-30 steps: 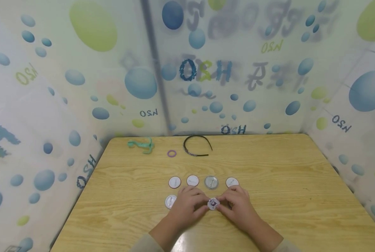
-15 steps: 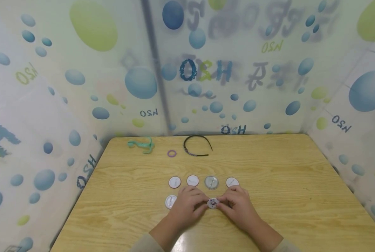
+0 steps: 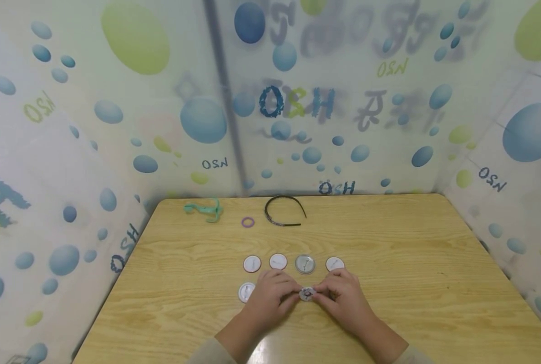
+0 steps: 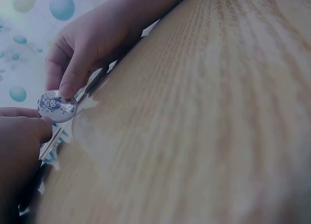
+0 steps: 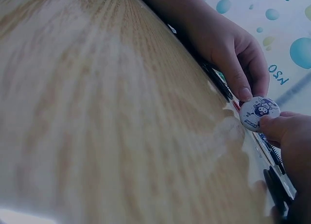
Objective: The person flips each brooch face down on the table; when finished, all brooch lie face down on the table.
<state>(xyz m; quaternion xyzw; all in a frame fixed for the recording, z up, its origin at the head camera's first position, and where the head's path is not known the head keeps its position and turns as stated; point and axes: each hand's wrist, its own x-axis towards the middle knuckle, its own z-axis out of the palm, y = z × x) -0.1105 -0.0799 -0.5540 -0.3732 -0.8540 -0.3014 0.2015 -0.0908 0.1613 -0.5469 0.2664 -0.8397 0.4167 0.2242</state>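
Between both hands a round white pin badge (image 3: pixel 307 293) with a dark cartoon print is held up at its edges. My left hand (image 3: pixel 272 297) pinches its left edge with thumb and fingers, and my right hand (image 3: pixel 345 301) pinches the opposite edge. In the left wrist view the printed face of the badge (image 4: pixel 57 106) shows between the thumbs; the right wrist view shows the same badge (image 5: pixel 260 113). Just beyond the hands lie a silver-backed badge (image 3: pixel 305 263) and a white-backed badge (image 3: pixel 335 263), pin sides up. Another badge (image 3: pixel 245 291) is partly hidden by my left hand.
Two more white-backed badges, a left one (image 3: pixel 252 263) and a right one (image 3: pixel 277 261), lie in the row. Farther back are a green claw-like plastic item (image 3: pixel 204 209), a purple ring (image 3: pixel 248 222) and a black headband (image 3: pixel 270 217). Patterned walls enclose the wooden table (image 3: pixel 389 232).
The badge has tilted slightly in the fingers, so its face looks flatter in the head view than a second ago. Both hands stay almost in place, still pinching it.
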